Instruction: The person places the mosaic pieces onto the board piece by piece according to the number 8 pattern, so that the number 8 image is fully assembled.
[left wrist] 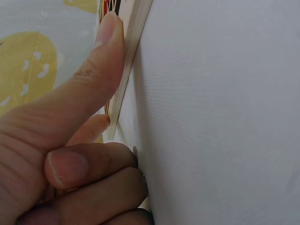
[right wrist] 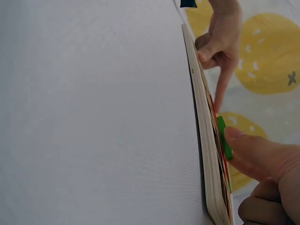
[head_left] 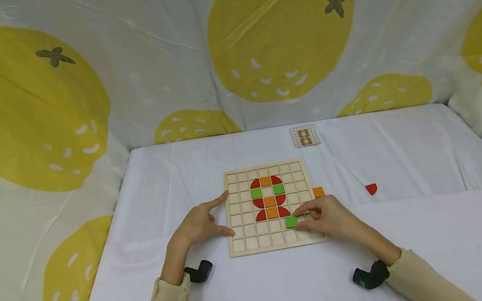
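A wooden grid board (head_left: 245, 244) lies on the white table, with red, orange and green pieces set in its middle cells. My right hand (head_left: 329, 215) pinches a green square tile (head_left: 291, 222) between thumb and index finger, over the board's lower right part. In the right wrist view the green tile (right wrist: 224, 137) is tilted a little at the board's surface. My left hand (head_left: 198, 224) rests at the board's left edge, thumb and index finger stretched apart and touching it. In the left wrist view the thumb (left wrist: 101, 61) presses the board's edge while other fingers curl under.
An orange tile (head_left: 318, 192) sticks out beside the board's right edge, partly hidden. Farther right lies a red quarter-round piece (head_left: 372, 188). Behind the board is a small pattern card (head_left: 304, 136). A lemon-print cloth (head_left: 171, 67) hangs around the table.
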`<action>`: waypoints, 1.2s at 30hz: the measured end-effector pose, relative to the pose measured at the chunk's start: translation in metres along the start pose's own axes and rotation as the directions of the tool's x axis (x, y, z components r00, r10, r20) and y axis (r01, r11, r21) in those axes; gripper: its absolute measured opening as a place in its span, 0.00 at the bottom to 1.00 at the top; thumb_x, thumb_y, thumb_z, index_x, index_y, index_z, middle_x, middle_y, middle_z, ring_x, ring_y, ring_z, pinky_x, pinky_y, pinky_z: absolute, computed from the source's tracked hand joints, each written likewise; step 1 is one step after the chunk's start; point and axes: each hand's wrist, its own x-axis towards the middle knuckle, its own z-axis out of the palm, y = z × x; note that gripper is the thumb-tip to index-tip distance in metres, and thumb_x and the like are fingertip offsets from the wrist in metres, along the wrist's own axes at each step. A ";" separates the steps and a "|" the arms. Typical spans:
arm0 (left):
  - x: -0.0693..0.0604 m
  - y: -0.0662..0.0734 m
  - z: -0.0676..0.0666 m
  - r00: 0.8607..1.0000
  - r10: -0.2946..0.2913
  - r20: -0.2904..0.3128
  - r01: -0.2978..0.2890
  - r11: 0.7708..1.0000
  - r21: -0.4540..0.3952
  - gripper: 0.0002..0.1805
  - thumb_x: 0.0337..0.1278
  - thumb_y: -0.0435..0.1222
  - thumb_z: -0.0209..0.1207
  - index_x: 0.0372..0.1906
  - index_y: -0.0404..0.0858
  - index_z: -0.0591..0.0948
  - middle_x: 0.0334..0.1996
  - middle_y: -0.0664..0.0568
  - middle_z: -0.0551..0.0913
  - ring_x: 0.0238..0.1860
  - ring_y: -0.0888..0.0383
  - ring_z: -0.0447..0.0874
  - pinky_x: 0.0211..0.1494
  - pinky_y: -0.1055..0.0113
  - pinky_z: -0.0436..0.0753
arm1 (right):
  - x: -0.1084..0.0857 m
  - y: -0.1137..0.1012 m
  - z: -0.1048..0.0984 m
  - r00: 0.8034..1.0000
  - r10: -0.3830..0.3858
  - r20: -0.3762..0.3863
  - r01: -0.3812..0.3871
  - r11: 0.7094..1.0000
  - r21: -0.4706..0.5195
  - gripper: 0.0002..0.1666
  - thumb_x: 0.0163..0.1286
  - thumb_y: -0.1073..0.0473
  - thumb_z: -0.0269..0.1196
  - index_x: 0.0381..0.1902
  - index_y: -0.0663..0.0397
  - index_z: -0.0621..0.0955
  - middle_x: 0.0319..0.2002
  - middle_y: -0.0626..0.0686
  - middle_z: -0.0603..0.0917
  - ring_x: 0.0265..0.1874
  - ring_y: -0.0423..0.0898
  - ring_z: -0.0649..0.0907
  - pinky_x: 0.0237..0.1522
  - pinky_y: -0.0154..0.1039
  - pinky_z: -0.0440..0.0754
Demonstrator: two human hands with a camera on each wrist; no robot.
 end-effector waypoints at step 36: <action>-0.001 0.000 0.000 1.000 -0.005 0.001 0.005 1.000 -0.024 0.60 0.41 0.46 0.82 0.81 0.53 0.62 0.14 0.58 0.58 0.19 0.62 0.54 0.26 0.68 0.59 | -0.006 0.013 -0.024 0.985 0.041 -0.167 -0.056 0.995 -0.083 0.13 0.61 0.56 0.78 0.44 0.49 0.91 0.17 0.42 0.59 0.20 0.36 0.61 0.24 0.32 0.59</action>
